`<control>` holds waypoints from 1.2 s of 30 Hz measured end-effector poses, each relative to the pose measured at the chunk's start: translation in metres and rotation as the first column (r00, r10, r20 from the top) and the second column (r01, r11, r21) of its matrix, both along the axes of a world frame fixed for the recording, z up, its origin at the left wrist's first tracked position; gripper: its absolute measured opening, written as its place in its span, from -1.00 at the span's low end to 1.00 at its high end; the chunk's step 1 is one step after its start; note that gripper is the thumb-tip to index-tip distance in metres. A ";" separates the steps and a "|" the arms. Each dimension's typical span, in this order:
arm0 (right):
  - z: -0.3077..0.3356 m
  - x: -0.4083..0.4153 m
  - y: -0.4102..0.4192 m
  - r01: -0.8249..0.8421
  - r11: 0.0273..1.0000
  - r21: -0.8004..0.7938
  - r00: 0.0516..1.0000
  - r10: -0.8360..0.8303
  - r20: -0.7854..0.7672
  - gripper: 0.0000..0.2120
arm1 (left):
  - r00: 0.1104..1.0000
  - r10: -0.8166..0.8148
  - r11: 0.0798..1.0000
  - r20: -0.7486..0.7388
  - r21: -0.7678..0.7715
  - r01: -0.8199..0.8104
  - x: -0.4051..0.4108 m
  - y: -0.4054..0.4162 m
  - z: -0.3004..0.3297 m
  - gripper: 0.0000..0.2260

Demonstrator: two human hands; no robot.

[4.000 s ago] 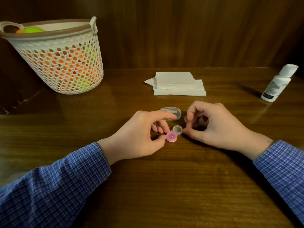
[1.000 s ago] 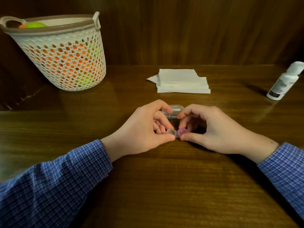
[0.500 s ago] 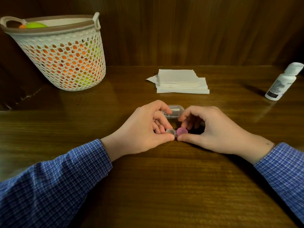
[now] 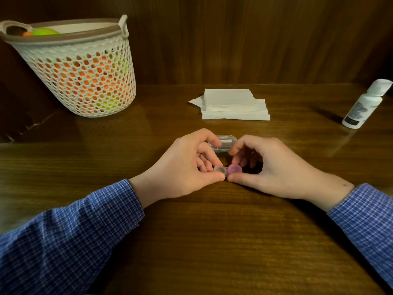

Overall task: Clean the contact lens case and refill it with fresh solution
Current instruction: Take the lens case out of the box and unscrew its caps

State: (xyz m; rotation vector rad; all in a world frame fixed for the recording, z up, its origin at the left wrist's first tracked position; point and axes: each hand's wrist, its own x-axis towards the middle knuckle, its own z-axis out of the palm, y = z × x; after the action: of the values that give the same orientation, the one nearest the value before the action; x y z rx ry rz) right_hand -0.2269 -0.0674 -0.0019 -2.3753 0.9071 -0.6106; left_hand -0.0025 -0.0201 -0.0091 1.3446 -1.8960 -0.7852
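Note:
A small contact lens case (image 4: 227,169) lies on the wooden table (image 4: 191,241) between my hands; its left well looks clear and its right well carries a pink cap (image 4: 234,168). My left hand (image 4: 180,169) pinches the clear left end between thumb and fingers. My right hand (image 4: 274,167) has its thumb and fingers around the pink cap. The white solution bottle (image 4: 364,104) stands capped at the far right. Behind my fingers sits a clear plastic box (image 4: 223,144), partly hidden.
A stack of white paper tissues (image 4: 232,105) lies at the back centre. A white perforated basket (image 4: 80,67) holding orange and green items stands at the back left. A wooden wall rises behind the table.
Four seconds ago the pink piece lay at the left end under my left hand; now it is at the right end under my right fingers. Over the last second both hands barely moved.

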 end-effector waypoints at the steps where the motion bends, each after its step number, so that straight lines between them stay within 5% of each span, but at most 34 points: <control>1: 0.000 0.000 0.000 0.005 1.000 0.008 1.000 -0.006 0.008 -0.66 | 1.000 -0.001 1.000 -0.001 0.000 0.001 0.000 0.000 0.000 -0.49; 36: 0.003 0.001 0.003 -0.075 0.996 0.054 0.997 0.074 0.021 -0.73 | 1.000 0.000 1.000 -0.009 0.018 0.000 0.001 -0.001 -0.001 -0.50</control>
State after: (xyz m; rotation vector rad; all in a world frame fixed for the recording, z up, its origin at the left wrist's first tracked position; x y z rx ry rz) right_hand -0.2261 -0.0646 0.0013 -2.3393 0.8132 -0.5707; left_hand -0.0018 -0.0207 -0.0099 1.3498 -1.8859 -0.8083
